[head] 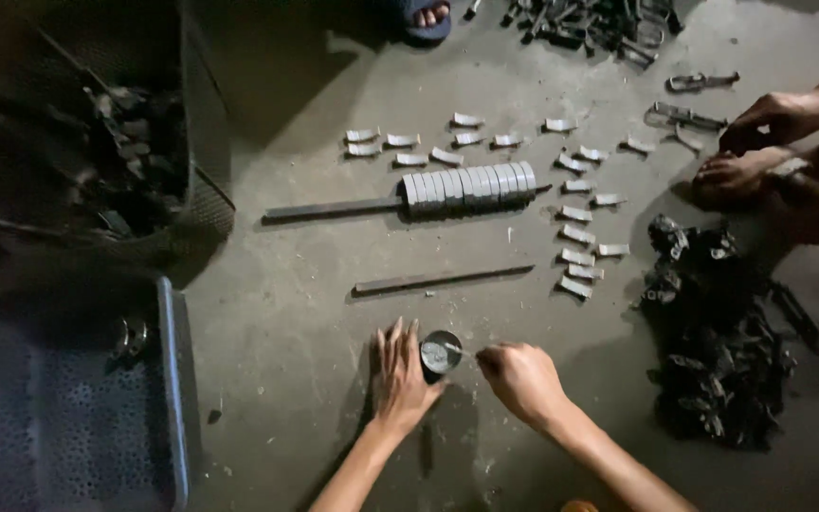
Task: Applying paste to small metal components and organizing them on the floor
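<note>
Matt concrete floor (315, 313), seemingly metal tin (440, 356)

Dim, uneven light is falling on the concrete floor (315, 313), brightest at the centre and far right. The left side is sinking into deep shadow, swallowing the crate (68, 417) there. The pale metal pieces (466, 185) are catching a faint sheen. Grain and soft focus are blurring details throughout, and the edges are darkening.

Grey curved metal pieces (575, 232) scattered on concrete, stacked row on a bar (469, 185) — black scrap heap (718, 360), blue crate (168, 379)
</note>
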